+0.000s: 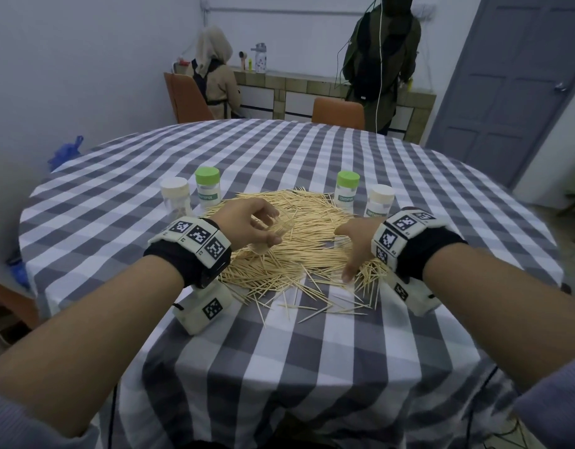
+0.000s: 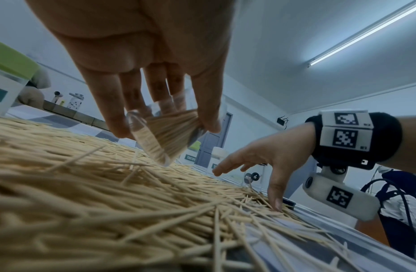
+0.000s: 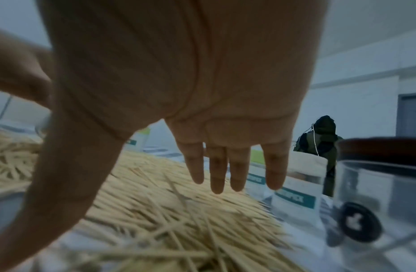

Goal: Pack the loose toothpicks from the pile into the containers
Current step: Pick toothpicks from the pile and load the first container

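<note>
Two hands are over the pile of toothpicks (image 1: 299,241). The left hand (image 1: 250,225) grips a clear container (image 2: 153,139) with its fingers (image 2: 113,114) and thumb curled round it. The container is tilted, its open mouth is turned down toward the pile, and a bundle of toothpicks is inside it. It hangs just above the left part of the pile. The right hand (image 1: 355,244) is open, with fingers straight and spread and holding nothing. In the left wrist view its thumb tip touches the toothpicks at the near right edge of the pile, while the other fingers point over the pile toward the left.

The pile lies in the middle of the surface (image 1: 279,367), which carries a grey and white checked cloth. Some single toothpicks are scattered on the near side of the pile. At the far left of the pile stand a container with a white lid (image 1: 175,197) and, to its right, a container with a green lid (image 1: 208,187). At the far right stand another green-lidded container (image 1: 347,192) and a white-lidded container (image 1: 379,202). In the right wrist view, a clear jar with a dark lid (image 3: 379,193) stands near the right hand.

Beyond the surface, two persons (image 1: 214,76) are at a counter by the far wall.
</note>
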